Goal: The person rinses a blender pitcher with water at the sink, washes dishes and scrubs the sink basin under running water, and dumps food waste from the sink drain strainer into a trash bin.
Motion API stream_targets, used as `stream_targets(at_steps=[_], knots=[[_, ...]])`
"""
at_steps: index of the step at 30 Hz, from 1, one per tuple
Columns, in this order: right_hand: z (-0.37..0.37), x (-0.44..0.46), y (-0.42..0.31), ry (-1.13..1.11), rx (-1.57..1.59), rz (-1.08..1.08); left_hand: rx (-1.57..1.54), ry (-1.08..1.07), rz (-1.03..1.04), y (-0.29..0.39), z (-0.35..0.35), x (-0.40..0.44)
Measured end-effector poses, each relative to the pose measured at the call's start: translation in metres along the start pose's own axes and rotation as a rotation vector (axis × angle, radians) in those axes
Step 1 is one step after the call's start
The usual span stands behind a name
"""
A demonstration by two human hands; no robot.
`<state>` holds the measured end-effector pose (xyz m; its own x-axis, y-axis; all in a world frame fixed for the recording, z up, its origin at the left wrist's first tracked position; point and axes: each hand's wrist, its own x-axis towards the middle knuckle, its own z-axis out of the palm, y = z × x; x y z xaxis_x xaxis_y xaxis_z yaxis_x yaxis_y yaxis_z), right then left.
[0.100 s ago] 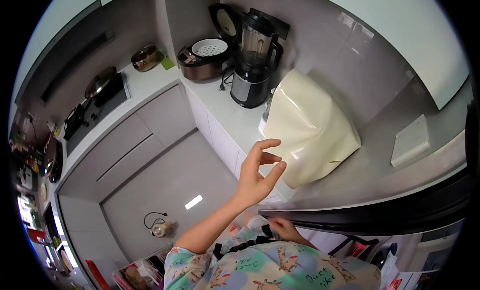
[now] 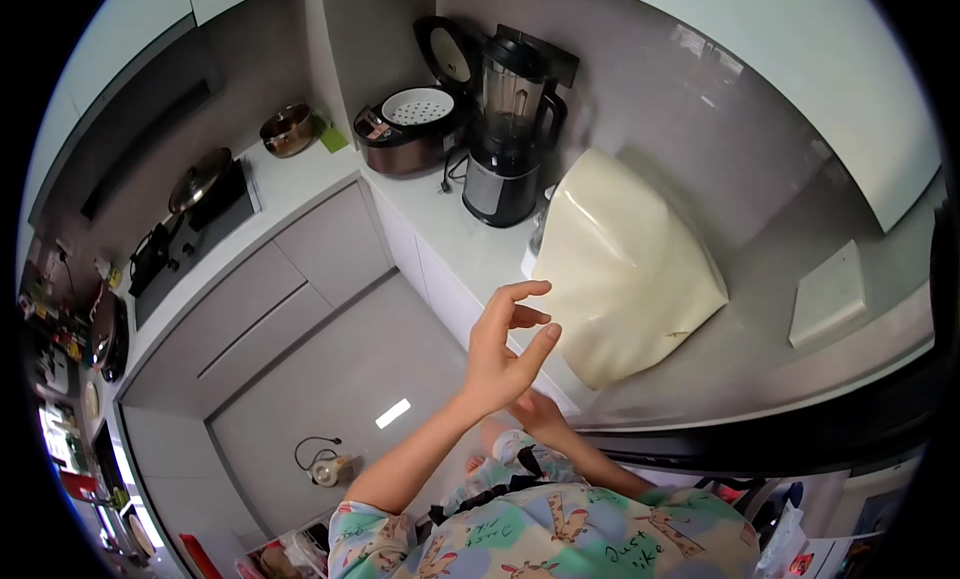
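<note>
My left hand (image 2: pixel 505 357) is raised in the middle of the view, its thumb and curled fingers apart, with nothing between them. Just beyond it stands a large cream-coloured glossy cover (image 2: pixel 635 269), draped over something on the counter. The hand appears in front of the cover's lower left edge; whether they touch I cannot tell. Lower down, my right hand (image 2: pixel 541 419) is partly behind the left wrist, and its fingers are mostly hidden. Beyond the cover are a blender (image 2: pixel 505 129) and a rice cooker (image 2: pixel 408 139) with its lid up.
A covered pan (image 2: pixel 202 179) sits on the black hob at left, and a glass pot (image 2: pixel 289 131) in the corner. A small corded appliance (image 2: pixel 330 470) lies on the floor. At right, a white slab (image 2: pixel 829 295) lies near a dark curved edge (image 2: pixel 760 451).
My right hand has moved up and to the left, towards the left wrist. The left hand has shifted slightly left in view, its fingers still apart.
</note>
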<state>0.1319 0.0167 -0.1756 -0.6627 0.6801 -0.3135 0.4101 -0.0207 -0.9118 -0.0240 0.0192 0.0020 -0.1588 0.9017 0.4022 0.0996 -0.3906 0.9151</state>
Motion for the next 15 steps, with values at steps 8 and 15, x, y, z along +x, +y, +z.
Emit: stream_targets(at_steps=[8, 15], knots=[[-0.089, 0.287, -0.183, 1.003, 0.751, -0.909, 0.633, 0.046, 0.423, -0.023, -0.106, 0.190], [-0.243, 0.382, -0.219, 1.625, 0.412, -0.561, 0.986, 0.027, 0.623, -0.056, -0.147, 0.400]])
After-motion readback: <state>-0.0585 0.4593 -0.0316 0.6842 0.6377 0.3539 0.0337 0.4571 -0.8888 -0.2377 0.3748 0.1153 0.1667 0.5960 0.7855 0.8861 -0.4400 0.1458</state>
